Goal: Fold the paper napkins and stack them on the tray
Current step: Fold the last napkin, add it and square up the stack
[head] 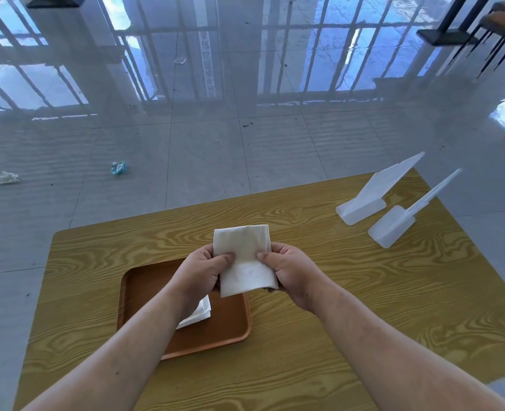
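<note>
A white paper napkin [245, 256], partly folded, is held in the air above the table between both hands. My left hand [202, 271] pinches its left edge with thumb on top. My right hand [289, 268] pinches its right edge the same way. Below and to the left lies a brown tray [230, 330] on the wooden table. A folded white napkin [199, 314] rests in the tray, mostly hidden under my left wrist.
Two white plastic napkin holders [364, 203] [393, 223] stand at the table's far right. The wooden table [349, 292] ends near the top at a glossy tiled floor with scraps of litter [118, 167]. Dark chairs [500, 22] stand far right.
</note>
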